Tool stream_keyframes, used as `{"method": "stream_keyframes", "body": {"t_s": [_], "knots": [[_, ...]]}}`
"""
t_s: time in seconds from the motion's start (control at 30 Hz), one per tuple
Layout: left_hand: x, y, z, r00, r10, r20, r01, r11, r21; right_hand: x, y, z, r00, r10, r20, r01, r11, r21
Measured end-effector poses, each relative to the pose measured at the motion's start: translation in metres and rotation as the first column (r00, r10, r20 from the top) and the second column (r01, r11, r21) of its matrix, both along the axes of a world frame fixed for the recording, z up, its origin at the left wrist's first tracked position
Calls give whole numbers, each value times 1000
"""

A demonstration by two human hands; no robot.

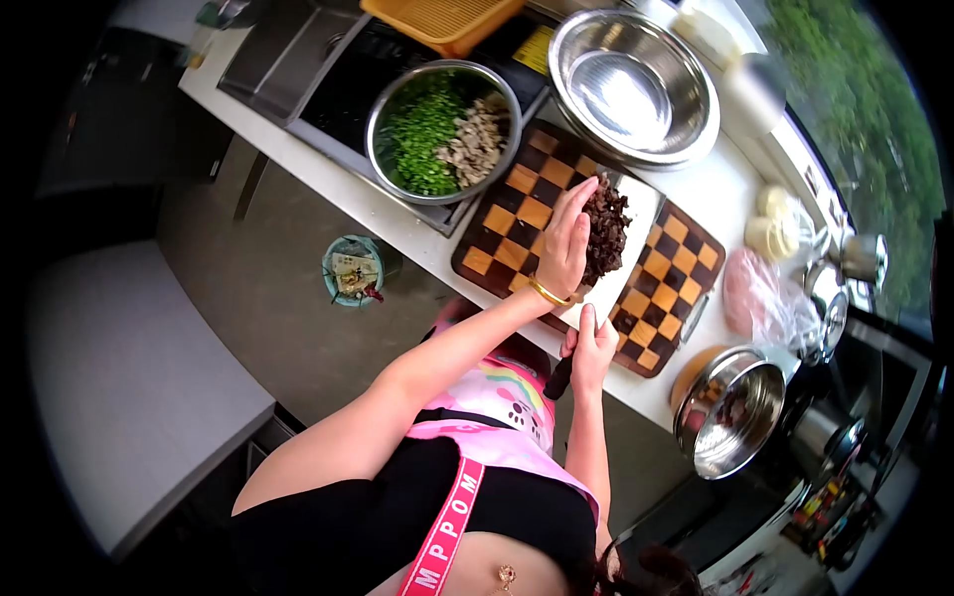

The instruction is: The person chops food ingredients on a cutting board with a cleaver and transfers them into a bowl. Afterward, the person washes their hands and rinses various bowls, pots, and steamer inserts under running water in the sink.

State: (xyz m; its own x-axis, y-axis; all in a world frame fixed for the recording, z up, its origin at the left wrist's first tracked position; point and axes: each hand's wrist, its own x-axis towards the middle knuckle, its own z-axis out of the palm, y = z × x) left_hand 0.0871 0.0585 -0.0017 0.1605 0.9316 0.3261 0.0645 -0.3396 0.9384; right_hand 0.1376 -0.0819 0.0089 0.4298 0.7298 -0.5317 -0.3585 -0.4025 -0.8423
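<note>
Chopped dark brown pieces (605, 233) lie in a heap on the broad blade of a cleaver (643, 204), over a checkered wooden cutting board (517, 214). My right hand (593, 348) is wrapped round the cleaver's black handle, with the thumb at the base of the blade. My left hand (566, 243) lies against the left side of the heap, its fingers stretched out. A gold bangle is on that wrist. Left of the board, a steel bowl (374, 139) holds chopped greens (422, 139) and pale chopped pieces (477, 142).
Empty nested steel bowls (621, 89) stand behind the board. To the right are a plastic bag (755, 293), another steel bowl (735, 437) and a pot (863, 256). An orange basket (442, 20) and a sink (283, 55) are at upper left. A small bin (354, 270) stands on the floor.
</note>
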Motion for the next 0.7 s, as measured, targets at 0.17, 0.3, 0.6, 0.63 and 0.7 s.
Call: {"method": "stream_keyframes", "body": {"t_s": [0.17,0.3,0.6,0.63,0.7], "knots": [[-48,66,26,985,170,33,-170,985,12,-26,70,38,962,248,111,-260,959,112],[-80,124,5,971,218,103,-208,973,-101,-53,127,61,892,362,270,-391,919,60],[-133,171,-68,967,256,-1,-232,875,-426,-76,181,65,728,461,508,-452,879,-151],[-139,169,-59,965,261,1,-235,872,-429,-75,183,67,723,467,510,-459,875,-152],[-148,165,-36,977,205,-61,-214,927,-307,-75,186,68,710,484,511,-478,864,-155]]}}
